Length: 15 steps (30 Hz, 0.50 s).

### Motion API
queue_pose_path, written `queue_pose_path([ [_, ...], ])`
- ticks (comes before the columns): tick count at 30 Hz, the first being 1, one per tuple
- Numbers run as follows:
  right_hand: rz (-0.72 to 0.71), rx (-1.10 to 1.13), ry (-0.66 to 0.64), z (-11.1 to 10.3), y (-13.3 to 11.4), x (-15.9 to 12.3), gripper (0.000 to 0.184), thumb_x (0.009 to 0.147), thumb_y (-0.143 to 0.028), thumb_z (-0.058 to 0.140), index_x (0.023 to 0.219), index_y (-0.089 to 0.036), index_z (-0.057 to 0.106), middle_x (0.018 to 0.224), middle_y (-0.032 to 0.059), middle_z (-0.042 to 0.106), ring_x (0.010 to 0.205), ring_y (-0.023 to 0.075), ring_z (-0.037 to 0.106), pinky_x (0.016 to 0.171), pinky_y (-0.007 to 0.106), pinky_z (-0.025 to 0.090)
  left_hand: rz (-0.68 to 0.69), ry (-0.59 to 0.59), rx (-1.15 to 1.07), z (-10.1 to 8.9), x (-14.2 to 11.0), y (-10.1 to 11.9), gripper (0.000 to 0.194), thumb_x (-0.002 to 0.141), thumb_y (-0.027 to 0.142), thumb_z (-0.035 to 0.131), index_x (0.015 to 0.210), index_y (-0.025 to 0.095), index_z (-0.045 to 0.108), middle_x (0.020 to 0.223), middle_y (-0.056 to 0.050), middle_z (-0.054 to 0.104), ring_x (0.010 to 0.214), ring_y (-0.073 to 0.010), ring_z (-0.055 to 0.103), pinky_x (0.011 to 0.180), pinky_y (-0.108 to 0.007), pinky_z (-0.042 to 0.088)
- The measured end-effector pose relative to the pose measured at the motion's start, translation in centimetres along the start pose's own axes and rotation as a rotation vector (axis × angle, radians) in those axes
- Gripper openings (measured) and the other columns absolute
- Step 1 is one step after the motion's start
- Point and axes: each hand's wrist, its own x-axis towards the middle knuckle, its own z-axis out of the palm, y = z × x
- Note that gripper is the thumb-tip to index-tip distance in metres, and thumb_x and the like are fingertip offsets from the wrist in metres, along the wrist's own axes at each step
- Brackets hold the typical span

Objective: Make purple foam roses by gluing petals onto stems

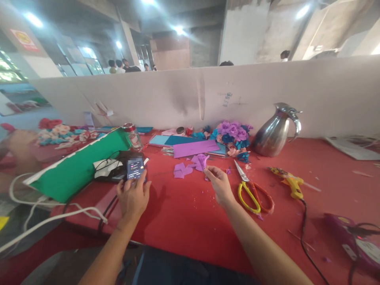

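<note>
My left hand (133, 198) is at a smartphone (135, 169) with a lit screen. Its fingers are spread, and fingertips touch the phone's lower part without wrapping round it. Between the closed thumb and fingers of my right hand (219, 183) is the base of a purple paper flower (201, 161). Cut purple paper petals (182, 170) lie just left of the flower. Behind it lies a flat purple paper sheet (196, 148). Scissors (251, 189) with one yellow and one orange handle rest, blades apart, to the right of my right hand.
A bunch of finished paper flowers (233, 132) and a metal jug (274, 130) stand at the back. A yellow glue gun (289, 182) with a cord lies on the right. On the left are a green panel (80, 166), a glass jar (133, 136) and white cables (59, 215). Another person's arm shows far left.
</note>
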Motion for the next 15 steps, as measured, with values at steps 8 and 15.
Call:
queue_pose_path([
  [8,-0.005,-0.03,-0.015,-0.1,0.1,0.0,0.031,0.063,-0.047,0.072,0.071,-0.018,0.064,0.062,-0.0022,0.055,0.059,0.0123,0.044,0.063,0.027,0.037,-0.311,-0.194,-0.09,2.5,4.2,-2.0,0.061,0.095,0.045,0.027,0.147,0.015,0.033,0.119,-0.022,0.066,0.131,-0.0384,0.036,0.102,-0.066,0.014],
  [15,-0.008,-0.044,-0.009,0.0,0.1,-0.1,0.032,0.063,-0.048,0.071,0.072,-0.018,0.065,0.063,-0.0011,0.056,0.06,0.0125,0.044,0.062,0.027,0.037,-0.165,-0.013,-0.231,1.6,2.4,0.1,0.05,0.092,0.037,0.04,0.132,0.012,0.055,0.114,-0.02,0.068,0.125,-0.0333,0.043,0.106,-0.053,0.02],
])
